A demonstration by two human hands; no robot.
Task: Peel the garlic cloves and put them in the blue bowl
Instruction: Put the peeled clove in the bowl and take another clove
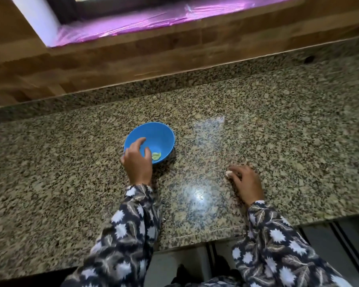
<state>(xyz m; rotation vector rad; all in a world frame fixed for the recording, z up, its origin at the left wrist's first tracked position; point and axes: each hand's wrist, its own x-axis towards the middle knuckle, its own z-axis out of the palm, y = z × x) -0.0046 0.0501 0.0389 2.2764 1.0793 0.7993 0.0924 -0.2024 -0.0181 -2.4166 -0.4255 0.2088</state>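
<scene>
L hand [137, 162], loose-fingered, over blue bowl [162, 132] w/ cloves [156, 156]; R hand [246, 182] on counter [278, 121], garlic clove [229, 173] at fingertips [232, 167], grip unclear.

Bowl [153, 133] sits on the counter [278, 131] at your 11 o'clock. Cloves [156, 156] lie in it, on the near side of the bottom. Your left hand [137, 162] is over its near rim. Your right hand [245, 181] is on the counter at 1 o'clock, well apart from the bowl, with one clove [229, 173] at its fingertips. Sill [133, 56] runs behind the counter at 12.
</scene>
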